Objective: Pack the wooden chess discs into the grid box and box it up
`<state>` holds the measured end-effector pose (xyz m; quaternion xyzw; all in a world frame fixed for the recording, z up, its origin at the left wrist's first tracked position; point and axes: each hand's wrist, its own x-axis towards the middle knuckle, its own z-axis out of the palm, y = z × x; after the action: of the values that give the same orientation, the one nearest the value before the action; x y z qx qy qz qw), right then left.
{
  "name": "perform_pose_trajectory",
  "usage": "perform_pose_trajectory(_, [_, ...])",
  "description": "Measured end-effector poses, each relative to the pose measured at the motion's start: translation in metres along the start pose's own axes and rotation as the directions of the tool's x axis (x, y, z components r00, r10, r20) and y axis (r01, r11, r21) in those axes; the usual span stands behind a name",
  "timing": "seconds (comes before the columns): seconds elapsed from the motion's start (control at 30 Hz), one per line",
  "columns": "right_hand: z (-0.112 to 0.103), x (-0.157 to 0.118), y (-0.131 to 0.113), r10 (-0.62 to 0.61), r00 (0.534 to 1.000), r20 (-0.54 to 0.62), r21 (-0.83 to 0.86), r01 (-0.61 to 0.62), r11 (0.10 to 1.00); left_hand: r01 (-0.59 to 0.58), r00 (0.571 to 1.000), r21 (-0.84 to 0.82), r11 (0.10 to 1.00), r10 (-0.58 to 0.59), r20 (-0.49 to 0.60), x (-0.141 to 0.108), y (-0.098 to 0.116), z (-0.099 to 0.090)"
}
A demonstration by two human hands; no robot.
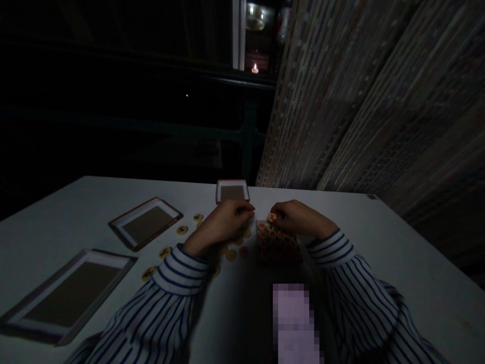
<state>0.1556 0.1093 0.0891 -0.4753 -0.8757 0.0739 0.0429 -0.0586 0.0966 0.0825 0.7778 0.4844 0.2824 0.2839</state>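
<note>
A round Chinese chess piece [272, 217] with a red character is pinched in the fingers of my right hand [297, 217]. It is just above the far edge of a small box [279, 262] filled with rows of similar pieces, marked mostly in red. To the left of the box, my left hand [227, 221] hovers over loose pieces, its fingers curled and close together. Whether anything is between them I cannot make out. Under and beside that hand lie several loose pieces, including a face-down one [231, 255] and a black-marked one [182, 230].
Three shallow trays or lids with brown centres lie on the white table [379, 283]: a large one [71, 293] front left, a medium one [147, 222] behind it, and a small one [232, 192] farther back. A pixelated phone-shaped object [295, 323] is in front. Curtains hang behind right.
</note>
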Motion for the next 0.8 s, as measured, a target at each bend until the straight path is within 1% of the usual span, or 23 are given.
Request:
perform_pose_trajectory(0.17, [0.004, 0.002, 0.003, 0.016, 0.999, 0.038, -0.015, -0.015, 1.000, 0.005, 1.000, 0.009, 1.000, -0.005, 0.014, 0.000, -0.001, 0.000])
perform_pose_trajectory(0.4, [0.013, 0.004, 0.010, 0.027, 0.994, 0.107, -0.024, -0.024, 0.999, -0.031, 1.000, 0.040, 0.999, 0.031, -0.002, 0.002, -0.002, 0.000])
perform_pose_trajectory(0.6, [0.016, 0.004, 0.013, 0.021, 0.994, 0.112, -0.035, -0.017, 0.999, -0.059, 0.998, 0.054, 0.997, 0.059, 0.004, 0.002, -0.001, 0.001])
perform_pose_trajectory(0.8, [0.016, 0.003, 0.013, 0.026, 0.993, 0.119, -0.041, -0.021, 0.999, -0.018, 1.000, 0.042, 0.999, 0.017, 0.016, 0.002, -0.001, 0.002])
